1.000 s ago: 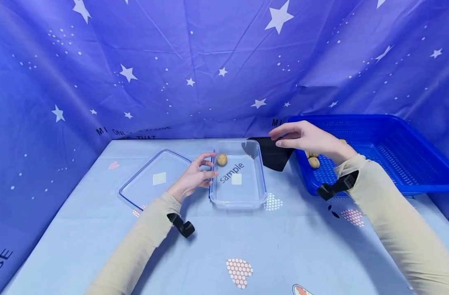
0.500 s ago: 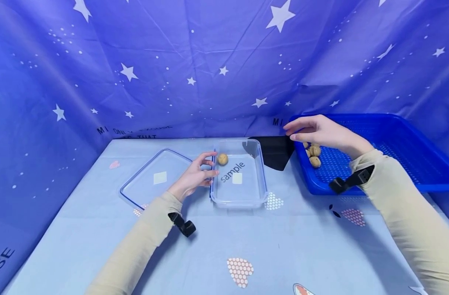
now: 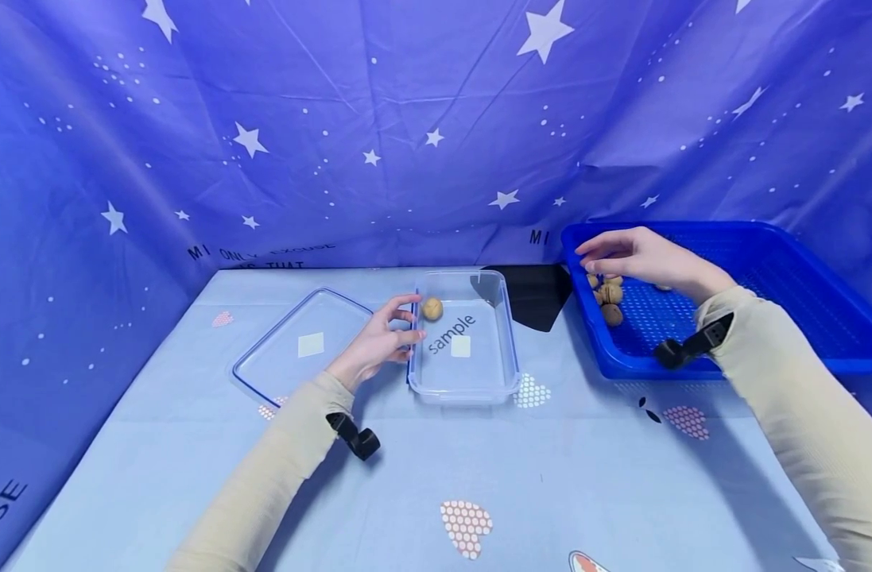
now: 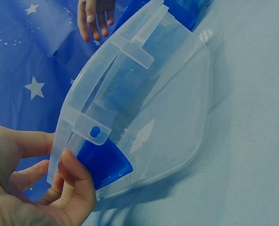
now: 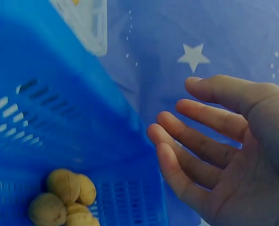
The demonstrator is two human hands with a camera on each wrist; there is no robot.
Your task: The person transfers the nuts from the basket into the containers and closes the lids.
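A clear plastic box stands on the table with one walnut in its far left corner. My left hand grips the box's left side by the rim; in the left wrist view, thumb and fingers close on the wall beside a blue latch flap. My right hand hovers over the left end of a blue basket, fingers loosely bent and holding nothing. Below it, several walnuts lie in the basket's left corner. The right wrist view shows these walnuts apart from the fingers.
A clear lid with a blue seal lies flat, left of the box. Between box and basket is a black patch. A starry blue curtain hangs behind the table.
My right hand has moved right, from between box and basket to above the basket, bringing more walnuts into sight. The left hand, the box and its walnut stay put.
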